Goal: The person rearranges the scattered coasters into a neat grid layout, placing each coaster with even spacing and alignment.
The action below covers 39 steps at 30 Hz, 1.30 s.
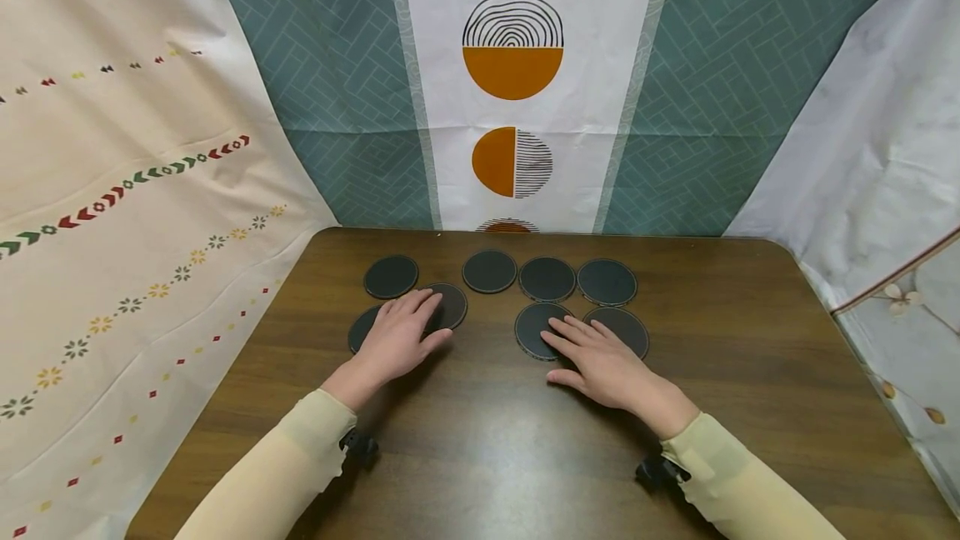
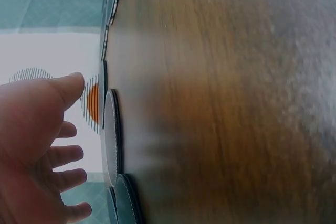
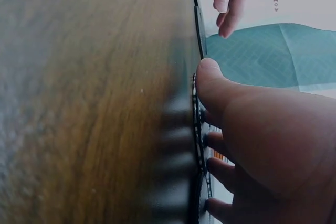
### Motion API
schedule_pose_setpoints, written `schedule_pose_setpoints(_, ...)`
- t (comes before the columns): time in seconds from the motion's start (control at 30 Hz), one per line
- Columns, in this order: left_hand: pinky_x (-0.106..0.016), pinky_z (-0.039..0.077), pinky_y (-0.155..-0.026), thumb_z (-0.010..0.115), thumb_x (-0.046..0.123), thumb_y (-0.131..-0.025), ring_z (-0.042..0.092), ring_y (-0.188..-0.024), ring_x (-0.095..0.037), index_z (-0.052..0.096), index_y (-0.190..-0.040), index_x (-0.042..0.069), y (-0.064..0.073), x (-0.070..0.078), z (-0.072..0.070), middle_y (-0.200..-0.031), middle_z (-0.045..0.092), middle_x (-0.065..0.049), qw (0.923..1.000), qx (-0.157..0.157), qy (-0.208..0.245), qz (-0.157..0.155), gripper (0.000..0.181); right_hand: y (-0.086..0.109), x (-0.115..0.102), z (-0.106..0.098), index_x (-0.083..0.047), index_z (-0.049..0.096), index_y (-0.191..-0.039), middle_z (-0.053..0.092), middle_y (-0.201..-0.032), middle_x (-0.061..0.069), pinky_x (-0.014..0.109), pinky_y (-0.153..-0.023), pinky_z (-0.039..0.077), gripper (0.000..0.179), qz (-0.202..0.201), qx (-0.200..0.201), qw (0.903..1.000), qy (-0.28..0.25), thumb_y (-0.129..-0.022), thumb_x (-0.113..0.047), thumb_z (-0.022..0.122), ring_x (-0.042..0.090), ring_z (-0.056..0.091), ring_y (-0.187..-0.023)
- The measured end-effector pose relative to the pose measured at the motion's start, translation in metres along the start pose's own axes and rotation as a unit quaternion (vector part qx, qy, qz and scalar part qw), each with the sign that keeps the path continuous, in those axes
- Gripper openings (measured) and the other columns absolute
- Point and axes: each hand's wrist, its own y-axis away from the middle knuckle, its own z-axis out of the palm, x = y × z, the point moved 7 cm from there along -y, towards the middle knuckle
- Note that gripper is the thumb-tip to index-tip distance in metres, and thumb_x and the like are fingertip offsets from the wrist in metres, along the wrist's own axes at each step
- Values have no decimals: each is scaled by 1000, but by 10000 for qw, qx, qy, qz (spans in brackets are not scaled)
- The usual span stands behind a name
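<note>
Round dark coasters with stitched rims lie in two groups on the wooden table. My left hand (image 1: 397, 336), fingers spread, is held over the left group and grips nothing. It partly covers a near-left coaster (image 1: 362, 328) and a greyish coaster (image 1: 452, 307); the left wrist view shows a gap between this hand and the coasters. On the right, my right hand (image 1: 606, 367) reaches over two front coasters, a left one (image 1: 533, 332) and a right one (image 1: 628, 330). Its extended fingertips (image 3: 212, 139) are at the coasters' surface, apparently touching; the thumb stands apart.
Behind the hands lie a back-left coaster (image 1: 391, 277) and a row of a middle coaster (image 1: 489, 272), another coaster (image 1: 547, 279) and a right-end coaster (image 1: 607, 282). The brown table (image 1: 495, 440) meets a patterned cloth (image 1: 337, 107) at its back edge. Cloths hang at both sides.
</note>
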Motion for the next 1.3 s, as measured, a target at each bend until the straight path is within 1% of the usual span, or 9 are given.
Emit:
schedule_pose_setpoints(0.13, -69, 31, -125, 72, 50, -107, 42, -157, -43, 51, -165, 7, -1, -6, 2, -169, 46, -20, 10000, -29, -19, -53, 76, 0, -1, 0, -9, 54, -165, 43, -173, 17, 69, -126, 30, 69, -27, 14, 10000, -69, -109, -48, 68, 43, 37, -160)
schedule_pose_setpoints(0.3, -69, 31, -125, 72, 50, -107, 41, -157, -43, 49, -166, 6, 0, -13, 3, -169, 45, -21, 9999, -44, -63, -107, 77, 0, -1, -1, -10, 52, -166, 42, -174, 16, 66, -128, 28, 69, 31, -52, 9999, -158, -110, -47, 68, 41, 36, -161)
schedule_pose_setpoints(0.47, -70, 31, -125, 73, 50, -106, 40, -157, -43, 49, -167, 6, -1, -15, 3, -170, 45, -22, 9998, -96, -8, -156, 79, 2, -1, -2, -10, 52, -166, 42, -173, 15, 67, -128, 28, 67, 47, -49, 9998, -200, -111, -47, 66, 41, 37, -161)
schedule_pose_setpoints(0.57, -70, 30, -125, 73, 51, -106, 40, -158, -44, 48, -167, 6, -3, -16, 5, -170, 44, -23, 9998, -131, -15, -167, 80, 4, 0, -1, -10, 52, -166, 42, -174, 16, 67, -128, 28, 68, 59, -34, 9997, -220, -110, -47, 68, 41, 36, -161)
schedule_pose_setpoints(0.77, -71, 28, -126, 75, 53, -104, 36, -159, -45, 46, -169, 7, -5, -23, 8, -172, 40, -23, 9993, -213, 0, -322, 84, 2, 0, -1, -10, 51, -166, 41, -174, 15, 67, -128, 26, 69, 49, -43, 9997, -222, -110, -47, 68, 41, 35, -162)
schedule_pose_setpoints(1.07, -71, 24, -127, 75, 54, -104, 32, -161, -46, 42, -171, 7, -9, -26, 10, -173, 37, -25, 9982, -374, 110, -459, 88, 1, 1, 2, -10, 50, -167, 40, -175, 15, 67, -129, 26, 71, 91, -83, 9997, -192, -110, -48, 68, 40, 34, -162)
schedule_pose_setpoints(1.3, -72, 23, -128, 74, 56, -104, 31, -162, -46, 42, -171, 8, -16, -27, 12, -174, 36, -25, 9978, -408, 149, -506, 89, 1, 1, 2, -10, 50, -167, 40, -175, 15, 67, -129, 26, 71, 102, -61, 9996, -240, -110, -48, 68, 40, 34, -162)
